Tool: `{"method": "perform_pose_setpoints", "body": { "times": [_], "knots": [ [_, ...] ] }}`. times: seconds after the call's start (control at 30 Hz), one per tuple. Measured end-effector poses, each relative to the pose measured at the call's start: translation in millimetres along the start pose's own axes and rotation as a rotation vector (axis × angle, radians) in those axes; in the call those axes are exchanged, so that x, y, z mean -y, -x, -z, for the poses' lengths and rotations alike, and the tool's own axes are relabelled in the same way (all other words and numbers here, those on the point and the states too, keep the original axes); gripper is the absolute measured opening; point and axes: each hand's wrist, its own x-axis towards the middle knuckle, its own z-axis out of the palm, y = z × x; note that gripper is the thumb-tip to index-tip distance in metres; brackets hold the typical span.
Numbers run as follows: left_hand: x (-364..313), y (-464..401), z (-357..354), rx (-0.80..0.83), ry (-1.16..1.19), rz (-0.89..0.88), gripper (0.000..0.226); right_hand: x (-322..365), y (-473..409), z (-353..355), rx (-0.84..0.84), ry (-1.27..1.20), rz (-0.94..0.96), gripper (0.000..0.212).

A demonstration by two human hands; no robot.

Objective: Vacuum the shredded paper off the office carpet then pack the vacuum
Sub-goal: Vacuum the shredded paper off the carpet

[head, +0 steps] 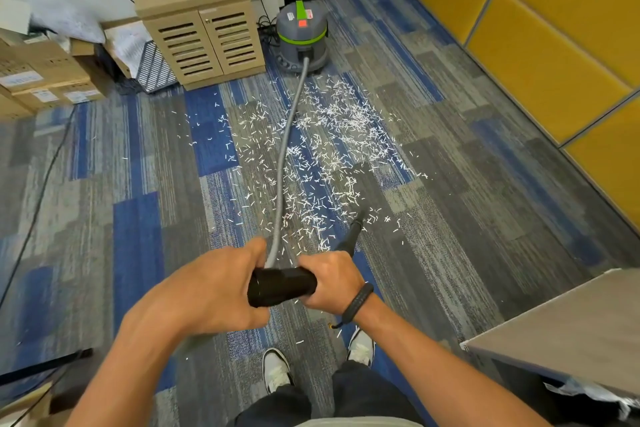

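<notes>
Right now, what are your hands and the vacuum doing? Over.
Left hand and right hand grip black wand handle. Shredded paper covers carpet. Grey hose lies across it to vacuum.

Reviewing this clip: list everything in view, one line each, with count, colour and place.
vacuum: one, grey with green band, far end of carpet by the cabinet
hose: one, grey, runs from vacuum to the hands
handle: one, black, held in both hands
nozzle: one, black, tip at the near edge of the paper
shredded paper: many strips, white, scattered mid-carpet
carpet: blue and grey tiles
cabinet: one, tan, slatted doors, against back wall
boxes: several, brown, left
wall panels: yellow, right
desk corner: grey, lower right
left hand: on handle
right hand: on handle, black wristband
shoes: two, white, bottom
</notes>
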Motion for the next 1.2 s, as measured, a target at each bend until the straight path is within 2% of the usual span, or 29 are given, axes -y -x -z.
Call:
{"method": "perform_pose_setpoints", "body": {
  "times": [0.17, 0.37, 0.63, 0.77, 0.9, 1.03, 1.2],
  "knots": [
    [-13.5, 6.8, -2.9, 0.059, 0.112, -0.023, 0.047, -0.1, 17.7, 10.0, -0.042, -0.044, 0.063, 0.017],
    [-23.4, 8.0, 14.3, 0.047, 0.209, -0.107, 0.027, 0.4, 24.2, 24.8, -0.127, -0.062, 0.050, 0.019],
    [-47.0, -6.1, 17.1, -0.038, 0.078, -0.144, 0.028, -19.6, 25.4, 37.2, -0.177, -0.027, 0.002, 0.016],
    [-55.0, -17.0, 10.5, -0.209, -0.077, -0.166, 0.036, -37.3, 14.0, 43.4, -0.158, -0.025, -0.054, 0.019],
    [-68.1, -24.7, 3.4, -0.352, -0.115, -0.165, 0.038, -50.8, 10.6, 48.8, -0.135, -0.018, -0.102, 0.020],
    [-79.1, -28.6, 0.2, -0.329, -0.155, -0.135, 0.049, -55.7, 24.2, 51.5, -0.159, 0.007, -0.093, 0.020],
    [-86.0, -33.2, -7.2, -0.255, -0.157, -0.083, 0.041, -62.1, 45.7, 53.6, -0.142, 0.051, -0.101, 0.018]
  ]
}}
